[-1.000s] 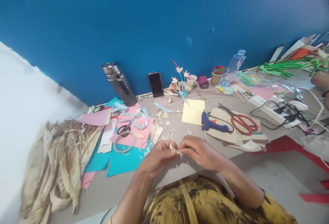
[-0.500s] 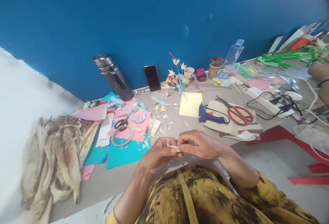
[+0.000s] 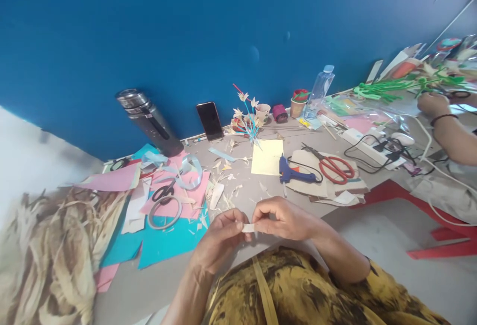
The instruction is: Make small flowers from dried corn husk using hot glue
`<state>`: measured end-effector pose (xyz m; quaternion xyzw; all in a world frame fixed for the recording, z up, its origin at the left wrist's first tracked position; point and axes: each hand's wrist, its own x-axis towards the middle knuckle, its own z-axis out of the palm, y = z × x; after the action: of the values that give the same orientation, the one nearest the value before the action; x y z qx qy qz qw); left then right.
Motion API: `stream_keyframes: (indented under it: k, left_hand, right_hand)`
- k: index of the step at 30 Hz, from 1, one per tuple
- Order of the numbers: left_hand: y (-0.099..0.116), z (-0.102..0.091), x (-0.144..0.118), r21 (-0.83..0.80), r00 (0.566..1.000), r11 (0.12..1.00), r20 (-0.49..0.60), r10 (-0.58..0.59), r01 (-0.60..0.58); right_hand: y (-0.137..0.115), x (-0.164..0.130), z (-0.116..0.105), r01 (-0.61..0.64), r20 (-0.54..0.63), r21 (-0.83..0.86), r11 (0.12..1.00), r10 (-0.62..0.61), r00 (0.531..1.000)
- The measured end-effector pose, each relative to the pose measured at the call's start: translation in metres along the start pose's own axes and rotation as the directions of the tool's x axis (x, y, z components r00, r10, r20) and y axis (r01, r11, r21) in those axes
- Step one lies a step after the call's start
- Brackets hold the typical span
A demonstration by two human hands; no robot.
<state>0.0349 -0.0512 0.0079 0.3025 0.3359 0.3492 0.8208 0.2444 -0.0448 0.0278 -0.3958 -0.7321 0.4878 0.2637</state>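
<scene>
Head view: finished pale husk flowers on blue stems [image 3: 248, 116] stand by the wall, so some are made; another small cream husk strip [image 3: 248, 227] is being shaped. Left hand [image 3: 219, 240] and right hand [image 3: 285, 219] pinch its ends, fingertips together, above the table edge [image 3: 156, 285].

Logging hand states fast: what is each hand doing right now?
Left hand: closed, pinching one end of the small pale strip.
Right hand: closed, pinching the strip's other end.
</scene>
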Motion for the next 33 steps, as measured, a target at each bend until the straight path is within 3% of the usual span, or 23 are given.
stream_keyframes:
  k: [6,10,12,15,20,23,25,26,29,30,31,33]
  left_hand:
    - [0.0,-0.004,0.003,-0.099,1.0,0.995,0.026,0.006,-0.003]
    - [-0.01,0.003,0.01,-0.264,0.998,0.963,-0.008,0.056,-0.056]
    - [-0.016,0.01,0.014,-0.233,0.996,0.969,-0.028,0.079,-0.083]
    - [-0.021,0.019,0.021,-0.165,0.985,0.975,-0.114,0.131,-0.149]
    - [-0.021,0.025,0.028,-0.065,0.958,0.98,-0.228,0.171,-0.19]
    - [-0.019,0.023,0.03,-0.091,0.953,0.981,-0.269,0.141,-0.17]
    - [-0.017,0.02,0.032,-0.112,0.938,0.977,-0.319,0.136,-0.18]
    - [-0.016,0.018,0.033,-0.12,0.93,0.974,-0.339,0.14,-0.19]
    - [-0.013,0.013,0.036,-0.179,0.929,0.965,-0.35,0.119,-0.191]
    - [-0.012,0.013,0.037,-0.214,0.933,0.959,-0.344,0.103,-0.184]
    - [-0.012,0.013,0.038,-0.252,0.938,0.951,-0.335,0.088,-0.179]
    - [-0.012,0.013,0.041,-0.317,0.946,0.932,-0.317,0.071,-0.176]
  right_hand:
    - [0.005,-0.004,-0.003,-0.036,-0.085,0.121,0.992,0.047,0.995]
    - [0.011,-0.002,0.002,0.006,-0.251,0.256,0.967,0.06,0.966]
    - [0.015,0.0,0.005,0.036,-0.323,0.284,0.958,0.06,0.945]
    - [0.018,0.003,0.011,0.039,-0.319,0.323,0.946,0.07,0.945]
    - [0.011,0.003,0.013,0.036,-0.347,0.174,0.984,0.027,0.937]
    - [0.008,-0.007,-0.002,0.026,-0.339,0.043,0.999,-0.01,0.941]
    - [0.013,-0.02,-0.026,-0.023,-0.458,-0.1,0.995,-0.025,0.889]
    - [0.019,-0.03,-0.04,-0.078,-0.572,-0.182,0.98,-0.041,0.82]
    - [0.047,-0.061,-0.089,-0.4,-0.848,-0.306,0.864,-0.056,0.527]
    - [0.058,-0.071,-0.103,-0.503,-0.879,-0.313,0.806,-0.045,0.475]
    - [0.07,-0.079,-0.115,-0.597,-0.883,-0.323,0.734,-0.006,0.47]
    - [0.092,-0.088,-0.131,-0.73,-0.851,-0.377,0.571,0.098,0.516]
